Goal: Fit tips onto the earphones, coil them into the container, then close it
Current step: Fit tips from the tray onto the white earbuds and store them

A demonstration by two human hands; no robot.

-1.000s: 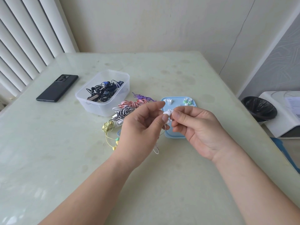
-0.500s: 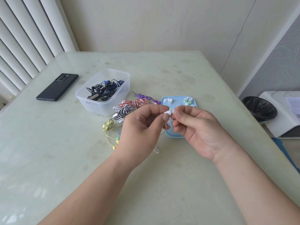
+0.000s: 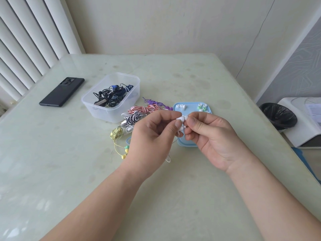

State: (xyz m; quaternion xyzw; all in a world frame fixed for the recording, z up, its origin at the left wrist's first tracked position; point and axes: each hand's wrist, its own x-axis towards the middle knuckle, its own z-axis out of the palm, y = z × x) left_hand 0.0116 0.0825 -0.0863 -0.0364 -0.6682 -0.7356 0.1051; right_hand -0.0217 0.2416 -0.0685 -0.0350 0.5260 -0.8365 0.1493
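Observation:
My left hand [image 3: 152,134] pinches a white earbud [image 3: 180,118] between thumb and forefinger above the table. My right hand [image 3: 208,134] pinches the small white tip at the earbud's end, so the fingertips of both hands meet. The white cable [image 3: 168,158] hangs down below my left hand. Behind the hands lies a light blue lid [image 3: 191,106] with white tips [image 3: 180,106] and green tips [image 3: 202,107] on it. A clear plastic container [image 3: 112,97] at the back left holds dark coiled earphones. Coiled earphones in pink [image 3: 144,108], purple [image 3: 153,102], black-and-white [image 3: 132,118] and yellow [image 3: 116,133] lie between container and lid.
A black phone [image 3: 61,92] lies at the far left of the pale table [image 3: 69,171]. Off the table's right edge stand a bin with a black liner [image 3: 278,116] and a white unit [image 3: 302,122]. Window blinds [image 3: 26,40] run along the left.
Both hands have stayed together at the earbud, with only small finger shifts. The view has tilted slightly.

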